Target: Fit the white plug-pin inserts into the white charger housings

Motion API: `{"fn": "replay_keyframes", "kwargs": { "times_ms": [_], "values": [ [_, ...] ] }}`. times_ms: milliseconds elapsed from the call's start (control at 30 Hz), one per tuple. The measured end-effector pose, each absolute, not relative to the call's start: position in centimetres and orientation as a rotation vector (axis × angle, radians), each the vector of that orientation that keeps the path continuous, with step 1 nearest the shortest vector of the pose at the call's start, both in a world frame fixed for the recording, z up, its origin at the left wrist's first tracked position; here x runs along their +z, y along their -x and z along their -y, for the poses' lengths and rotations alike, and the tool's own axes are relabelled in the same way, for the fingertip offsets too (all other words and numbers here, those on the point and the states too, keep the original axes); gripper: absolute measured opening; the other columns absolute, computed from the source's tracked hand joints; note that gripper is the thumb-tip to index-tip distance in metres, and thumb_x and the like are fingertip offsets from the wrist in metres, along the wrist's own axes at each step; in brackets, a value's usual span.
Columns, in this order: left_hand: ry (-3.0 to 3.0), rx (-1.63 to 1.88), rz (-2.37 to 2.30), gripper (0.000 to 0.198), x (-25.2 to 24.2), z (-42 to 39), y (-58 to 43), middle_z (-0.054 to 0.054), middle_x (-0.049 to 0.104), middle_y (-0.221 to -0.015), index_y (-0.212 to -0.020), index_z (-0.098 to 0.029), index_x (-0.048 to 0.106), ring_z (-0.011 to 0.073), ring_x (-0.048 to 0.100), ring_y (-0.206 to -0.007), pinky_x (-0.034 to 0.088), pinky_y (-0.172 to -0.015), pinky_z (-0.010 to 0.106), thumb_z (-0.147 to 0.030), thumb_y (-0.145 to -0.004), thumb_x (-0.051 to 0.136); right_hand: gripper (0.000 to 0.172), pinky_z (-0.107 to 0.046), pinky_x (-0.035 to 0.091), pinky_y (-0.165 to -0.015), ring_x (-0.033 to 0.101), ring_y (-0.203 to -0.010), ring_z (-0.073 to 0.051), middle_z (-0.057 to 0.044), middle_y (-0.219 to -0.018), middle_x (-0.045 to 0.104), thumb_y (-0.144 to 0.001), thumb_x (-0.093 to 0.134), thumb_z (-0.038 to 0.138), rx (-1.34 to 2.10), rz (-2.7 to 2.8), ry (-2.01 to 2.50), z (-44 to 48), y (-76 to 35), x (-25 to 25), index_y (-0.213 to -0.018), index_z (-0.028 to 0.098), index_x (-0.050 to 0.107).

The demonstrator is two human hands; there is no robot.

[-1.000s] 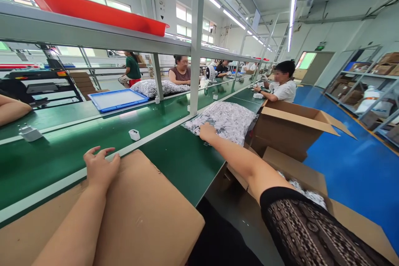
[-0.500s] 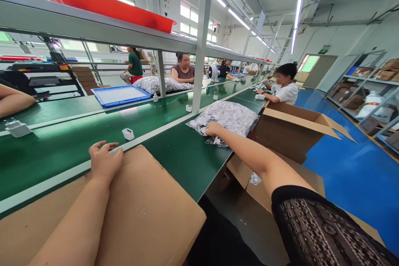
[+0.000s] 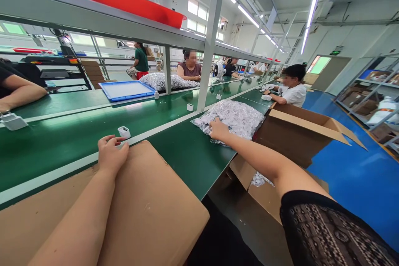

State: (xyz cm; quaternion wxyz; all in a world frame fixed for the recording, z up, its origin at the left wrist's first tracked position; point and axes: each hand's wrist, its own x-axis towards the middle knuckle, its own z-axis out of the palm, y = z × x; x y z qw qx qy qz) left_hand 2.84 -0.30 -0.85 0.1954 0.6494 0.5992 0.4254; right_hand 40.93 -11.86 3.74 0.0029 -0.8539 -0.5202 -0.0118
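Observation:
My left hand [image 3: 112, 153] rests by the near edge of the green conveyor belt [image 3: 77, 133], over a big cardboard box [image 3: 152, 199]. Its fingers are bent and apart, with nothing between them. Just beyond the fingertips, a white charger housing [image 3: 124, 132] lies on the belt. My right hand [image 3: 219, 129] is at the near left side of a clear plastic bag [image 3: 240, 118] full of small white parts. Its fingers are curled down against the bag, and what they grip, if anything, is hidden.
White plug adapters [image 3: 14, 121] and housings [image 3: 190, 107] sit along the belt. An open carton [image 3: 296, 133] stands right of the bag. A metal post [image 3: 212, 41] holds a shelf with a red tray [image 3: 124, 0]. Behind lies a blue tray [image 3: 127, 90]. Co-workers sit along the line.
The view has shifted slightly. The charger housing and the adapter on the belt have moved left, bringing the housing closer to my left hand. My right hand stays at the bag, its fingers slightly shifted.

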Motion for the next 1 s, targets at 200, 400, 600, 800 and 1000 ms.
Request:
{"fn": "replay_keyframes", "kwargs": {
  "times_ms": [200, 400, 600, 800, 1000],
  "values": [
    [-1.802, 1.185, -1.692, 0.028, -0.9, 0.2, -2.9, 0.013, 0.045, -0.134, -0.104, -0.012, 0.067, 0.0219, 0.065, -0.096, 0.050, -0.107, 0.040, -0.024, -0.080, 0.059, 0.035, -0.036, 0.053, -0.078, 0.067, -0.098, -0.028, -0.016, -0.141, 0.044, -0.089, 0.056, 0.027, -0.037, 1.705, 2.699, 11.6, -40.8, 3.1, -0.123, 0.020, 0.064],
    [-1.833, 1.213, -1.724, 0.038, -0.9, 0.3, -2.8, 0.016, 0.047, -0.134, -0.115, -0.010, 0.064, 0.0298, 0.052, -0.123, 0.038, -0.116, 0.044, -0.025, -0.081, 0.060, 0.034, -0.033, 0.051, -0.081, 0.066, -0.104, -0.028, -0.013, -0.133, 0.059, -0.087, 0.060, 0.025, -0.009, 1.840, 2.675, 10.5, -40.8, 3.5, -0.120, 0.021, 0.067],
    [-1.730, 1.065, -1.966, 0.050, -0.1, 0.7, -3.0, 0.019, 0.045, -0.137, -0.121, -0.012, 0.058, 0.0412, 0.036, -0.134, 0.032, -0.114, 0.055, -0.032, -0.076, 0.067, 0.029, -0.031, 0.048, -0.082, 0.065, -0.108, -0.027, -0.008, -0.124, 0.068, -0.085, 0.060, 0.022, -0.033, 1.932, 2.613, 10.7, -40.3, 3.8, -0.112, 0.026, 0.071],
    [-1.422, 1.241, -2.157, 0.062, 0.0, 0.9, -2.6, 0.022, 0.039, -0.142, -0.137, -0.006, 0.045, 0.0362, 0.034, -0.137, 0.027, -0.117, 0.051, -0.022, -0.080, 0.064, 0.032, -0.031, 0.046, -0.082, 0.062, -0.112, -0.026, -0.011, -0.127, 0.066, -0.089, 0.051, 0.020, -0.111, 2.032, 2.470, 11.5, -38.3, 4.2, -0.115, 0.022, 0.069],
    [-1.485, 1.203, -2.179, 0.070, -0.4, 0.4, -1.2, 0.021, 0.033, -0.154, -0.145, -0.005, 0.037, 0.0341, 0.027, -0.144, 0.023, -0.121, 0.050, -0.020, -0.082, 0.061, 0.033, -0.025, 0.045, -0.082, 0.063, -0.100, -0.020, -0.005, -0.116, 0.069, -0.084, 0.054, 0.014, 0.240, 2.210, 2.002, 11.9, -32.3, 3.6, -0.113, 0.024, 0.068]
  ]
}}
